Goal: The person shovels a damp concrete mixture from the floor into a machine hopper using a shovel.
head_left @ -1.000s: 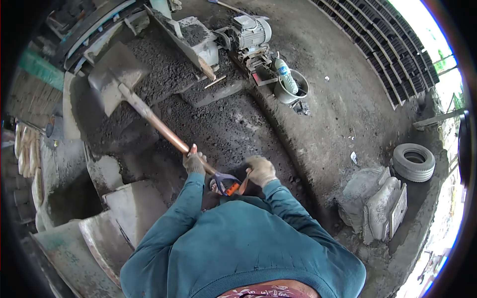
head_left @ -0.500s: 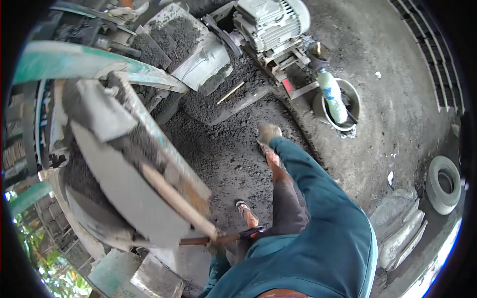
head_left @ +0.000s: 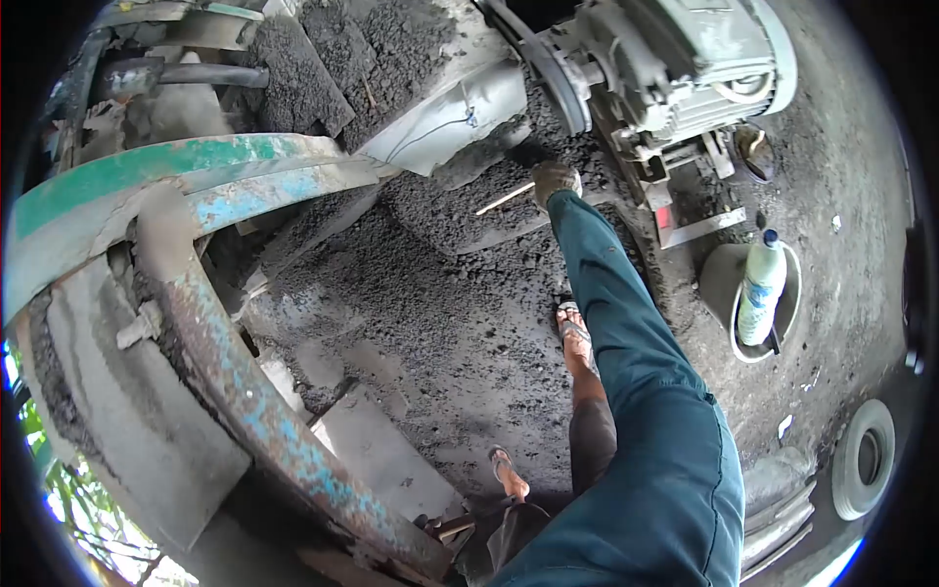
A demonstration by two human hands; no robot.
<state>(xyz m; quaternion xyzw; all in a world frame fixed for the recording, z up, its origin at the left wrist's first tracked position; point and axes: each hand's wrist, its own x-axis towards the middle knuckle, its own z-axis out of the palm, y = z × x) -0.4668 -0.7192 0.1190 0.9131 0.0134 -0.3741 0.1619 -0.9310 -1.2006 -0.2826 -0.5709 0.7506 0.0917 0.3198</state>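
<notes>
My right hand (head_left: 556, 184), in a dirty glove, reaches forward at the end of a long teal sleeve. Its fingers are curled at the right end of a thin pale stick (head_left: 504, 199), and the hand covers that end. The rest of the stick lies over dark, crumbly material on a block beside the machine. My left hand does not show. Near the bottom edge, part of a wooden handle (head_left: 455, 529) is visible by my legs.
A motor (head_left: 699, 68) with a belt pulley stands at the upper right. Below it, a bucket (head_left: 719, 284) holds a plastic bottle (head_left: 762, 293). A tyre (head_left: 864, 460) is at the far right. A curved, paint-chipped metal frame (head_left: 264, 391) crosses the left side.
My right hand has moved forward to the stick. The view has shifted closer to the machine. My left hand, earlier around a handle at the bottom, has left the view.
</notes>
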